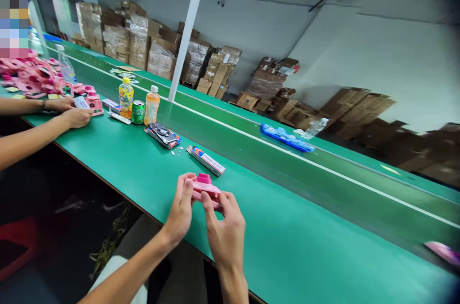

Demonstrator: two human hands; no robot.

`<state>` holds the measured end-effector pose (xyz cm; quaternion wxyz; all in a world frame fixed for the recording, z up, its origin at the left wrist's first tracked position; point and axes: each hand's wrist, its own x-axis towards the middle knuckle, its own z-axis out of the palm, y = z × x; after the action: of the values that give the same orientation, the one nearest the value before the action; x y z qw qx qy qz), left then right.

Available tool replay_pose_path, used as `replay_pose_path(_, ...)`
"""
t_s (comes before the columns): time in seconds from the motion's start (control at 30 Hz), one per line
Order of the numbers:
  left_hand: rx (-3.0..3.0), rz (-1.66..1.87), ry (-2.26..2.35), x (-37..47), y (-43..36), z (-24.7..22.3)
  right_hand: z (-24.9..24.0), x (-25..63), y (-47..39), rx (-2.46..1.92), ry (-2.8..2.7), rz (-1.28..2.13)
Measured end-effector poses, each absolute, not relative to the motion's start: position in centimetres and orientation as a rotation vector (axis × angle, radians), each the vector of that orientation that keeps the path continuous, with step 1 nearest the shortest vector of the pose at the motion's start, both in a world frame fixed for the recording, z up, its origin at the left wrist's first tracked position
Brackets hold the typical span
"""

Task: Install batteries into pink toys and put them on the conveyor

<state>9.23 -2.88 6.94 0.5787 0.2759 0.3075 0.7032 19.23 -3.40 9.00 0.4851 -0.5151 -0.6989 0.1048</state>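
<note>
Head view, left hand [180,208] and right hand [225,222] both gripping smooth pink layered piece [206,190], above flat green tabletop [298,242]

Bright upper-right glare, dark lower left, blurred edges

Stacked brown cardboard boxes [140,40] fill the upper left; a green metal can [138,112] stands between two orange-filled plastic bottles [152,105] left of centre.

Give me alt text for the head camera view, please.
A bare left hand and right hand hold a pink plastic piece with a raised magenta top over a long green table. Farther back stands a green metal can between two plastic bottles; at left, another person's hands are beside a heap of pink pieces.
</note>
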Motion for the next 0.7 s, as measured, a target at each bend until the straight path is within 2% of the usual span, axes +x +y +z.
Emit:
replay_pose_path(0.23, 0.625, 1.708, 0.802, 10.7, -1.5, 4.9, 5.5, 19.3, -2.0, -1.32, -1.411, 0.232)
replay_pose_path(0.5, 0.313, 1.693, 0.777, 11.2, -1.1, 5.1, 5.9, 19.0, -2.3, -1.492, -1.422, 0.491)
replay_pose_path(0.7, 0.453, 1.696, 0.794, 10.8, -1.4, 4.9, 5.6, 18.8, -2.2, -1.349, -1.45, 0.581)
